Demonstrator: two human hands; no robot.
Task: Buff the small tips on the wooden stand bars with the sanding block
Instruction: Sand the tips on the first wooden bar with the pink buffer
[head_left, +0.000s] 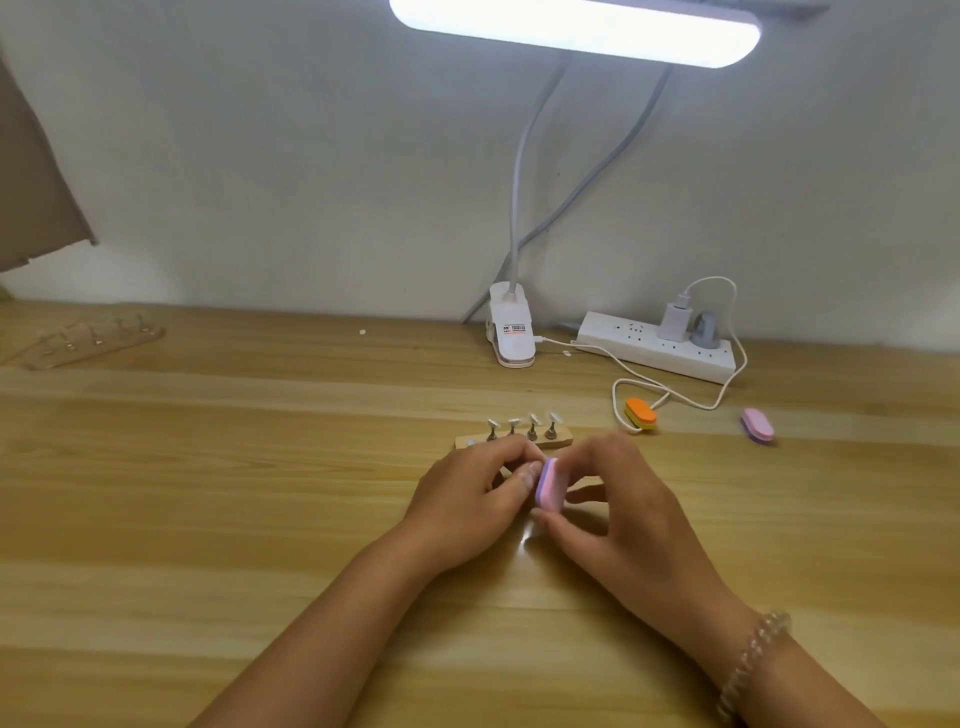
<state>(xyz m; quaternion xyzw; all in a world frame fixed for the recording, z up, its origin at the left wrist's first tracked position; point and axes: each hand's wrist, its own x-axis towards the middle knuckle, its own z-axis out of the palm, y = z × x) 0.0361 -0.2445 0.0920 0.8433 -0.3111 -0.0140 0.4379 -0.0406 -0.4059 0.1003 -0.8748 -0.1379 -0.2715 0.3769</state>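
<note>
Your right hand (623, 509) grasps the pink-and-purple sanding block (549, 486). The thumb is under its near end and the fingers are curled over the far side, so the block stands on edge, lifted above the middle of the bench (208, 467).

Your left hand (467, 493) has its fingers curled in, with the thumb tip against the block's purple face. You cannot tell from this view whether it pinches anything there.

The wooden stand bar (558, 440) lies flat just beyond your knuckles. Four small tips (532, 418) stand on it on metal pegs, tilted.

To the right of the bar:
- An orange sanding block (640, 413) rests on a white cable (691, 402).
- A second pink block (757, 425) lies further towards the right edge.

Along the bench's far edge:
- A clip lamp (511, 332) is lit.
- A power strip (654, 353) sits beside it.
- A clear stand (88, 338) is near the far left corner.

A beaded bracelet (753, 660) is on your right wrist.
</note>
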